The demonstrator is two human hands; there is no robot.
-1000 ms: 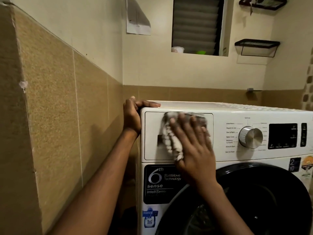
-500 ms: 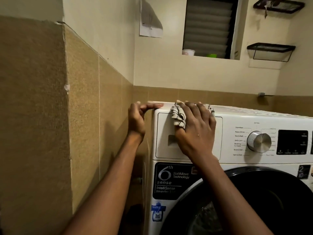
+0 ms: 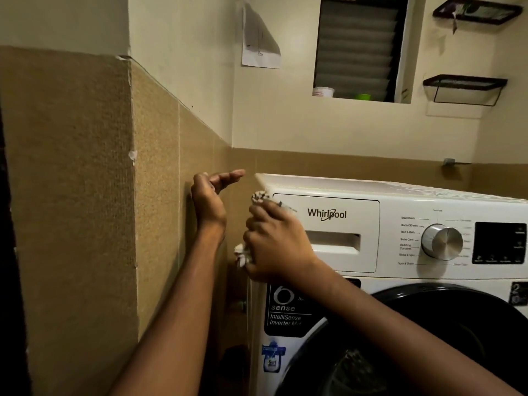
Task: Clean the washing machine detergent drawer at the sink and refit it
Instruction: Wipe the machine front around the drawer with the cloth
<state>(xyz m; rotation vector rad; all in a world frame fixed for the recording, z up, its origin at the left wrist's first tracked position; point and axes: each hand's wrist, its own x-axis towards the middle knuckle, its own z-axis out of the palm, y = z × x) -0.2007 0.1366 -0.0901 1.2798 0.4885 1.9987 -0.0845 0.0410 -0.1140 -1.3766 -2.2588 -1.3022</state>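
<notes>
- Your right hand (image 3: 274, 247) has its grip closed round a bunched, patterned cloth (image 3: 259, 196); cloth shows above the knuckles and again below them at the hand's left side.
- That hand presses the cloth against the upper left front corner of the washing machine (image 3: 400, 281), overlapping the left edge of the detergent drawer (image 3: 343, 232).
- The drawer sits seated in the machine, its front flush with the panel; the "Whirlpool" logo and the recessed handle slot are uncovered.
- Your left hand (image 3: 210, 200) hangs in the gap between the tiled wall (image 3: 85, 195) and the machine, fingers loosely spread and pointing toward the machine's top corner, holding nothing and touching nothing.
- The round silver dial (image 3: 442, 242) and dark display (image 3: 499, 242) lie to the right of the drawer, well apart from both hands.
- The dark round door (image 3: 443, 338) fills the lower right below the panel.
- Above, a louvred window (image 3: 357, 47), a sheet of paper (image 3: 260, 44) on the wall, and two wire shelves (image 3: 465, 87).
</notes>
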